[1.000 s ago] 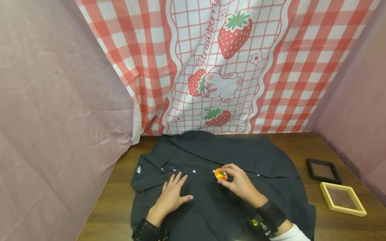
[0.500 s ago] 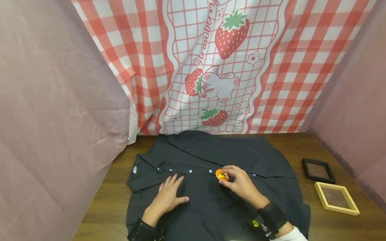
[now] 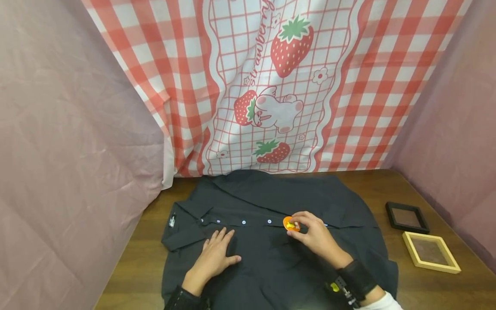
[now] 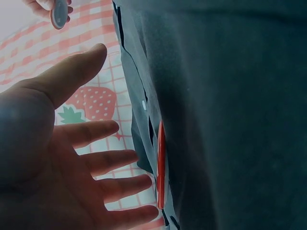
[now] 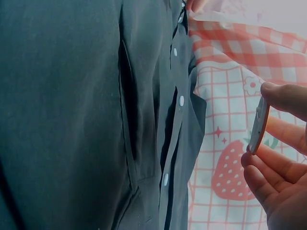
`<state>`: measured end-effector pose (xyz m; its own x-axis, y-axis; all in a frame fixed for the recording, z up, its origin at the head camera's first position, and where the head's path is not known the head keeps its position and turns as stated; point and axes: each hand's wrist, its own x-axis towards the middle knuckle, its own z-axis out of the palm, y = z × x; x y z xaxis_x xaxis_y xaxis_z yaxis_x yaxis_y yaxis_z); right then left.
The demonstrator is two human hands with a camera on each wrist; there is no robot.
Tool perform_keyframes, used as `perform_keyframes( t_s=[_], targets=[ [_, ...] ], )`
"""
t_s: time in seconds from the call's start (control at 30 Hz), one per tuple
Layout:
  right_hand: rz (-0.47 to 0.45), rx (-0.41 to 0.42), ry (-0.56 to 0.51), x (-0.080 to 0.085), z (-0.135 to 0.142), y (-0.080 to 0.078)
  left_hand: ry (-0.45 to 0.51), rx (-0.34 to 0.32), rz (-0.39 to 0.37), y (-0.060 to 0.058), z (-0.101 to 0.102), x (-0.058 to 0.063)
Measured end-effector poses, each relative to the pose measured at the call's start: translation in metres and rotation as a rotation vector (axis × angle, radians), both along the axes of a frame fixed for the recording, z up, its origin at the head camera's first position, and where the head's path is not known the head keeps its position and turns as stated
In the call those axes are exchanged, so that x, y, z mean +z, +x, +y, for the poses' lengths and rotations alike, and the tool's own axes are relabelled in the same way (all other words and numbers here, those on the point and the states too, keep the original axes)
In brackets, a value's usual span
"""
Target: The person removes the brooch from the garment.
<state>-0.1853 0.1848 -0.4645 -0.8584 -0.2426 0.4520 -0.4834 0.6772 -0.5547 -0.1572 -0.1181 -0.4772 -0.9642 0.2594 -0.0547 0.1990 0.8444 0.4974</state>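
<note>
A dark button-up shirt lies spread on the table, collar at the left, white buttons running across it. Just above the row of buttons, my right hand pinches a round orange badge between thumb and fingers. Its pale back shows tilted up on edge in the right wrist view. My left hand hovers palm down over the shirt's left front, fingers spread and holding nothing. Near those fingertips, the left wrist view shows a thin red flat thing edge-on, which the head view hides.
On the right of the wooden table lie a black frame and a pale yellow frame. Behind the shirt hangs a red checked strawberry cloth. Pink cloth walls off the left side, with more at the right.
The right hand has shifted a little to the right along the buttons, badge still pinched. The left hand has drawn slightly back toward the person. The head view has shifted somewhat.
</note>
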Motion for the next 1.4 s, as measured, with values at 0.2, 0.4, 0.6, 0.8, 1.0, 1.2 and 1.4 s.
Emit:
perform_keyframes(
  t_s=[0.2,0.4,0.6,0.8,1.0,1.2,1.4],
  targets=[
    [0.030,-0.027,0.003,0.001,0.006,0.000,-0.009,-0.005,-0.007,0.000,0.001,0.001],
    [0.032,-0.032,-0.004,0.001,0.012,0.003,-0.001,-0.010,-0.020,0.002,0.001,0.001],
    [0.059,-0.033,-0.001,-0.001,0.020,0.004,0.018,-0.015,-0.015,0.005,0.000,-0.001],
    [0.084,-0.040,-0.002,-0.001,0.028,0.002,0.025,-0.003,-0.020,0.004,-0.001,-0.003],
    [0.098,-0.050,-0.005,0.002,0.033,-0.001,0.026,0.003,-0.009,0.001,0.000,-0.002],
    [0.090,-0.060,0.010,0.004,0.039,0.000,0.029,-0.006,-0.001,0.002,0.001,-0.001],
    [0.086,-0.079,0.022,0.007,0.046,0.002,0.027,-0.017,0.002,0.003,0.002,0.002]
  ],
)
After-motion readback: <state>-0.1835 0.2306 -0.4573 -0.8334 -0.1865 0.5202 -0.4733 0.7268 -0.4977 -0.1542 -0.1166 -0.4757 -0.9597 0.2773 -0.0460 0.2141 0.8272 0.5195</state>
